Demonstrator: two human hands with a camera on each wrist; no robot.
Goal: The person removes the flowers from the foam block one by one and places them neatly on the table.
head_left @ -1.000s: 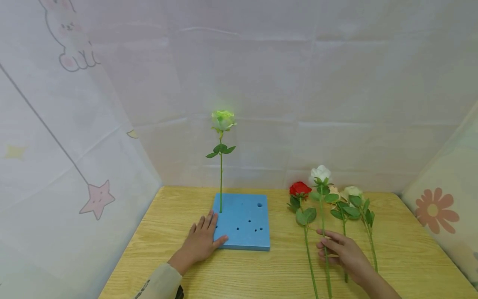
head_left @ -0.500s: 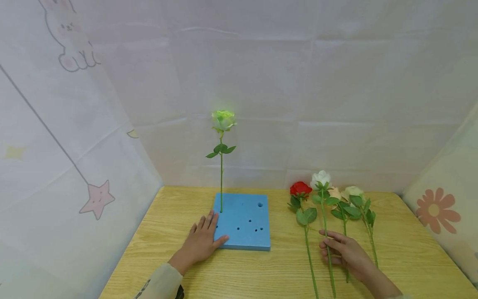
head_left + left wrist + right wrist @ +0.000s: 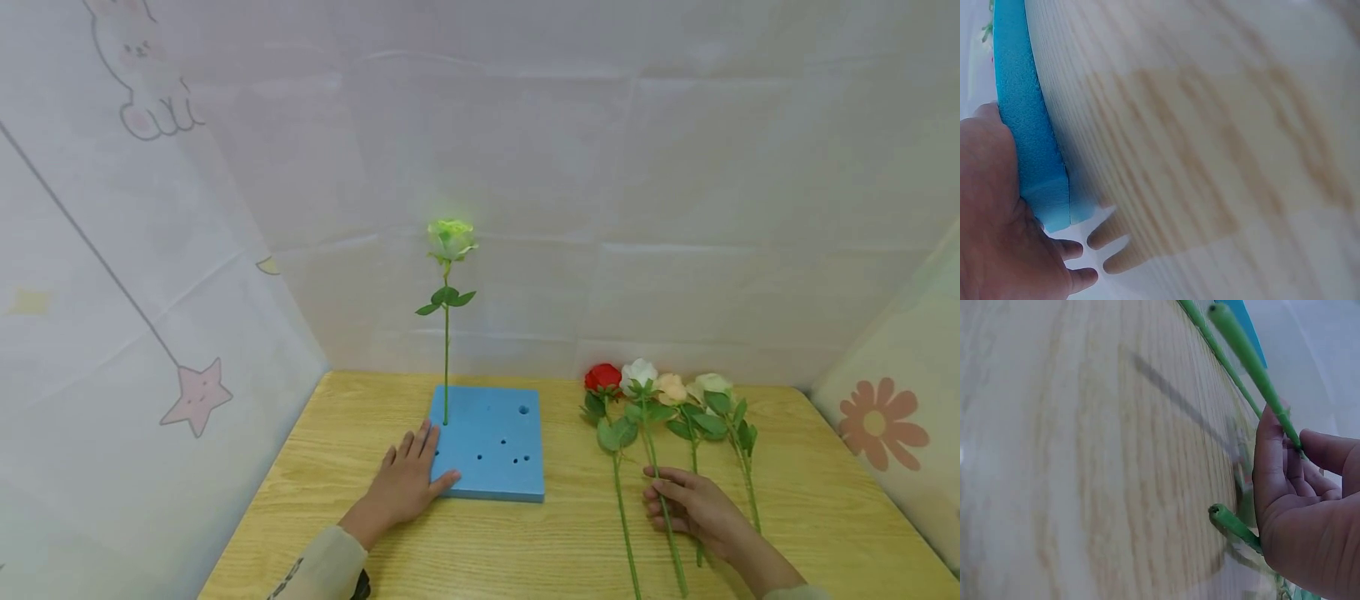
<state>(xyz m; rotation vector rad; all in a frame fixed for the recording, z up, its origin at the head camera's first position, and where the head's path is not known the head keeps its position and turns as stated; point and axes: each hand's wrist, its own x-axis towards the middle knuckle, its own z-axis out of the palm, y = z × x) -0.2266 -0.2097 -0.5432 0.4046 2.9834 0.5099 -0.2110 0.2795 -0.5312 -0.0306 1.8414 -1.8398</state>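
Observation:
My left hand (image 3: 405, 482) rests with straight fingers on the left edge of a blue foam board (image 3: 487, 479) that has several holes. A pale green rose (image 3: 452, 240) stands upright in one of them, just beyond my fingertips. At the right, my right hand (image 3: 693, 508) pinches the stem of a white rose (image 3: 639, 375) between thumb and fingers. In the right wrist view that green stem (image 3: 1244, 353) slants, its cut end raised off the table. The left wrist view has my left hand (image 3: 1004, 212) against the foam board's side (image 3: 1032, 125).
A red rose (image 3: 602, 377) lies left of the white one. To its right lie a peach rose (image 3: 671, 388) and a cream rose (image 3: 711, 386), partly overlapped by leaves. The wooden table (image 3: 345, 433) ends at pale printed cloth (image 3: 525, 167) at the back and sides.
The white rose's head has sunk toward the other flowers, and its stem end has swung slightly right with my right hand. My left hand has stayed on the foam board.

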